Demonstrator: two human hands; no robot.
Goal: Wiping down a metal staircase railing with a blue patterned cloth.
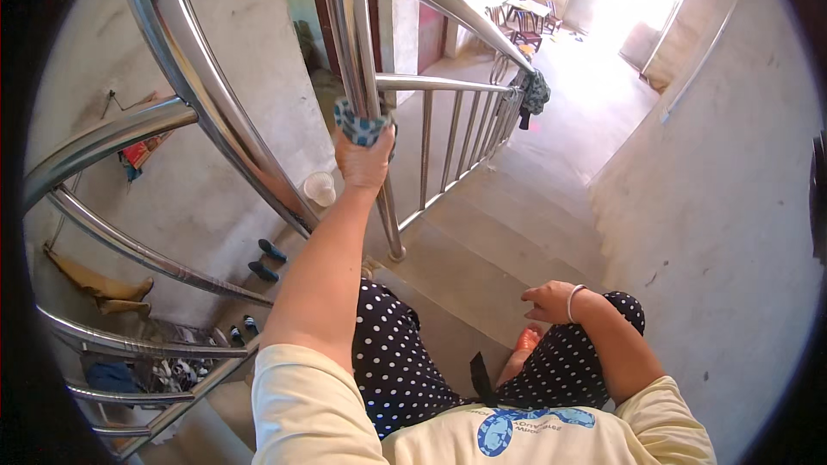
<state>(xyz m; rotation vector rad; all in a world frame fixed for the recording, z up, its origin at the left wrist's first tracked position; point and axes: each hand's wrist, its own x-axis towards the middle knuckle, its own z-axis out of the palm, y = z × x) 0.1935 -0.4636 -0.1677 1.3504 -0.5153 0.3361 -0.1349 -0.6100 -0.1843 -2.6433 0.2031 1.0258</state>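
Observation:
My left hand (364,158) grips a checked blue-and-white cloth (364,126), wrapped around an upright stainless steel post (349,32) of the stair railing. The arm reaches forward and the fingers lie partly behind the post. My right hand (549,301), with a pale bangle at the wrist, hovers over my bent right knee in dotted trousers. Its fingers are loosely bent and nothing shows in them. A patterned grey-green cloth (535,92) hangs at the lower end of the handrail (452,0).
Concrete steps (491,232) descend ahead between the railing and a plastered wall (711,206). Curved steel rails (213,77) rise at the left. Beyond them are a white bucket (320,188) and dark shoes (263,270). A table (530,6) and chairs (528,29) stand farther off.

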